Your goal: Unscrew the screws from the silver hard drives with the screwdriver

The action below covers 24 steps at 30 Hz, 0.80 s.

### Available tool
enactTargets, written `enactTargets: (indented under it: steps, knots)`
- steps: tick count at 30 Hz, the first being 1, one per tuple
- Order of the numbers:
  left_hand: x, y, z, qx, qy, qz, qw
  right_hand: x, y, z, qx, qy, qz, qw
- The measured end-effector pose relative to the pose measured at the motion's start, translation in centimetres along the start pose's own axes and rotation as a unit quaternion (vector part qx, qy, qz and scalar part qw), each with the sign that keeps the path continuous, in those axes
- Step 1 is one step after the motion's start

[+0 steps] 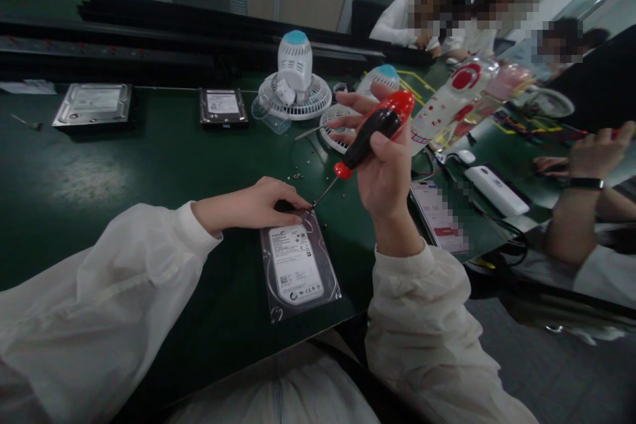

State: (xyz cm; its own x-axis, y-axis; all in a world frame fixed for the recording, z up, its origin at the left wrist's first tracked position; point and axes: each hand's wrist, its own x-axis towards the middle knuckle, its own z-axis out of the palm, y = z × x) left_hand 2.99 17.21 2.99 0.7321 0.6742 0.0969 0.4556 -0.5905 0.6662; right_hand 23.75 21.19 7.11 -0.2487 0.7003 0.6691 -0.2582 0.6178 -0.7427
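Observation:
A hard drive [297, 265] with a white label lies on the green table in front of me. My left hand [265, 204] grips its far end, thumb on the top and index finger reaching to the far right corner. In my right hand [385, 169] is a red and black screwdriver [370, 136], held at a slant with some fingers raised off the handle. Its tip meets the drive's far right corner, close to my left fingertip; whether it sits in a screw I cannot tell. Several small screws [297, 176] lie just beyond the drive.
Two other drives, a larger one [93, 105] and a smaller one [223, 107], lie farther back. A white fan [295, 73] stands beyond the screws. A thin metal shaft [309, 133] points out near my right fingers. At right are a phone [437, 215], a white device [497, 189] and a co-worker's arm [571, 218].

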Motion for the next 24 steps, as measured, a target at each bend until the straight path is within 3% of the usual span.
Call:
enactTargets:
  steps: [4,10,18,24]
  knots:
    - [0.0,-0.1,0.0,-0.004,-0.003,-0.002,1.0,-0.1,-0.2,0.2,-0.02,-0.003,0.006,1.0]
    - [0.0,-0.1,0.1,-0.011,0.001,0.001,1.0,-0.1,0.2,1.1,-0.036,0.034,-0.056,0.997]
    - [0.0,-0.3,0.2,-0.003,0.008,0.002,1.0,-0.1,-0.6,0.3,-0.012,-0.007,0.027,1.0]
    - [-0.1,-0.2,0.1,-0.014,-0.001,0.006,1.0,-0.2,-0.2,1.0,-0.06,0.066,-0.045,0.995]
